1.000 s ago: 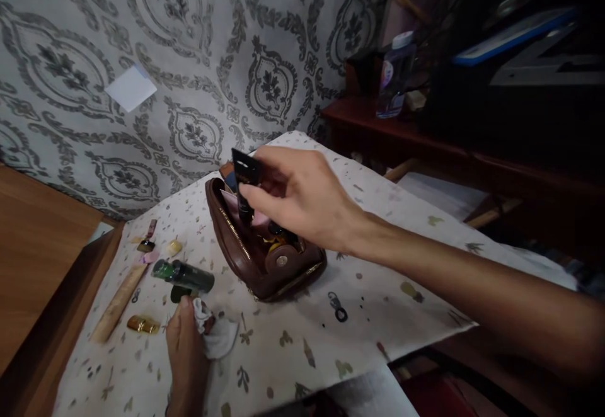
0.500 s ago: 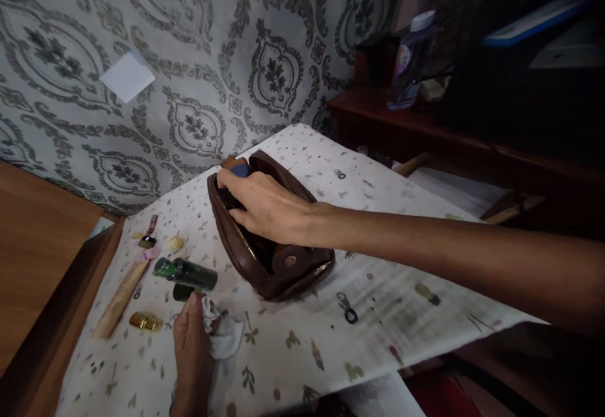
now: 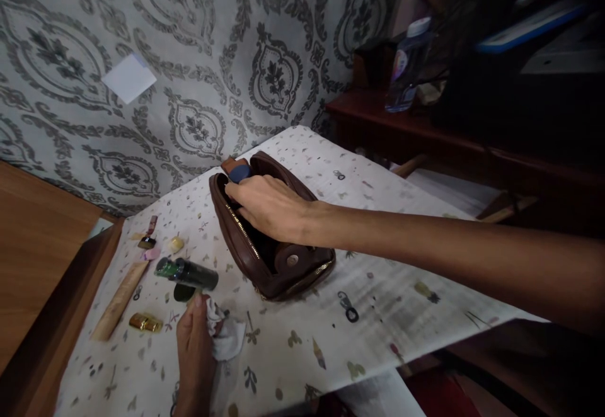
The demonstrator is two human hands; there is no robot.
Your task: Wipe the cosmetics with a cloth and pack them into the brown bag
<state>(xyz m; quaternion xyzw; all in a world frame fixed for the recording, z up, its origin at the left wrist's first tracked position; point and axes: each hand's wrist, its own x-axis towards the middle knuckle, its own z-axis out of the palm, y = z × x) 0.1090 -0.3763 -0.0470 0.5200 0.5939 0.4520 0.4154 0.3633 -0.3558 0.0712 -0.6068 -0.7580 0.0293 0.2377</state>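
Note:
A brown leather zip pouch (image 3: 246, 240) lies unzipped on the table. My right hand (image 3: 271, 206) reaches down into its opening. The fingertips are hidden inside, so whether they grip anything does not show. Just beyond the knuckles a dark blue round thing (image 3: 239, 173) sits at the pouch's far end. Low in the view, my left hand (image 3: 196, 335) is closed on a crumpled white cloth (image 3: 227, 336). Right beyond its fingertips lies a dark green bottle (image 3: 196, 273) on its side, with a dark round thing (image 3: 183, 291) partly under it.
Left on the patterned tablecloth (image 3: 293, 366) are a beige tube (image 3: 120, 300), a gold tube (image 3: 145, 322), a small yellow item (image 3: 176, 244) and a pink item (image 3: 151, 254). The wallpapered wall (image 3: 198, 89) closes the back. A clear bottle (image 3: 406, 70) stands on the dark red desk (image 3: 373, 111).
My right hand has shifted slightly right and toward me inside the pouch, showing more of the blue thing. My left hand, still on the cloth, has moved slightly right.

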